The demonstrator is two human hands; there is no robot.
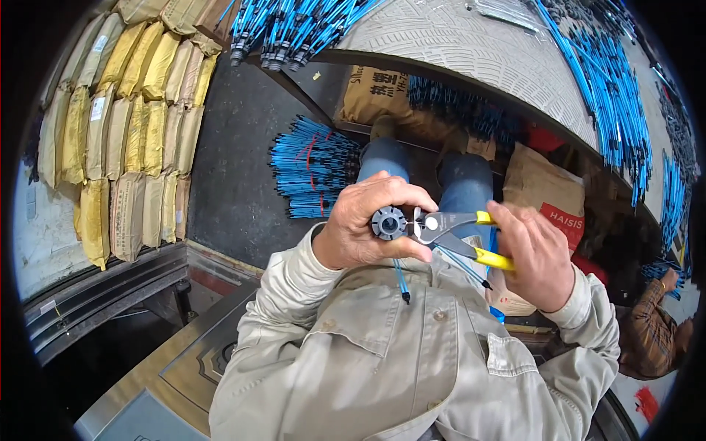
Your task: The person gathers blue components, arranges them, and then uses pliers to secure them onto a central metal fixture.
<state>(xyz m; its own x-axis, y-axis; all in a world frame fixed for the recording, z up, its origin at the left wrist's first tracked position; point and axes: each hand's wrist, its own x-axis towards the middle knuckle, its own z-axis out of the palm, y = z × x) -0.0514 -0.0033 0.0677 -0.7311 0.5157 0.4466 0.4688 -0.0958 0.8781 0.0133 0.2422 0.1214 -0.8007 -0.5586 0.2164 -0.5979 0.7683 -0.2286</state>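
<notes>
My left hand is closed around a round dark grey fitting with a slotted rim and an open centre. Thin blue stems with black tips hang below that hand; one more blue stem slants beneath the tool. Yellow-handled nippers lie level across my lap, gripped by my right hand. Their handles are spread somewhat, and the metal jaws meet the fitting's right side beside my left thumb and forefinger. What lies between the jaws is too small to make out.
A bench ahead carries piles of blue stems. Tied blue bundles lie on the floor to the left, near stacked yellow and tan sacks. A paper bag stands beside my right leg. Another person's arm reaches in at far right.
</notes>
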